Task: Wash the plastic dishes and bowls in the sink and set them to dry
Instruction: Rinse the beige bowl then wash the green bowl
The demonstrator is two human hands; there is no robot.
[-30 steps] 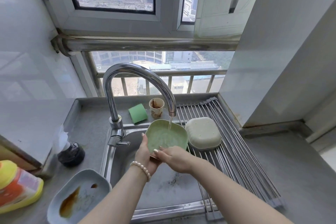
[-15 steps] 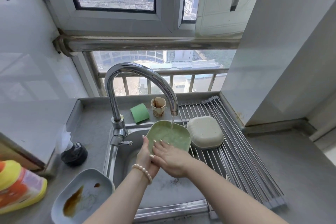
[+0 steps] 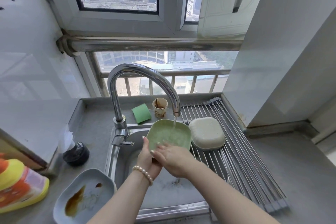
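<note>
A green plastic dish (image 3: 171, 135) is tilted over the steel sink (image 3: 163, 187), with water from the faucet (image 3: 138, 85) running onto its inner face. My left hand (image 3: 148, 160) grips the dish's near left edge from below. My right hand (image 3: 172, 157) lies on the lower inner face with its fingers spread flat on the wet surface. A cream dish (image 3: 207, 132) sits upside down on the metal drying rack (image 3: 241, 165) just right of the sink. A pale blue plate (image 3: 85, 198) with brown sauce stains rests on the counter at the left front.
Behind the sink stand a green sponge (image 3: 141, 113) and a stained paper cup (image 3: 160, 107). A yellow-and-orange detergent bottle (image 3: 20, 185) lies at the far left, a small black container (image 3: 76, 153) beside the wall. The rack covers the sink's right part.
My right hand has slid up from the dish's near rim onto its inner face and moved slightly across it. The dish stays under the running water in my left hand.
</note>
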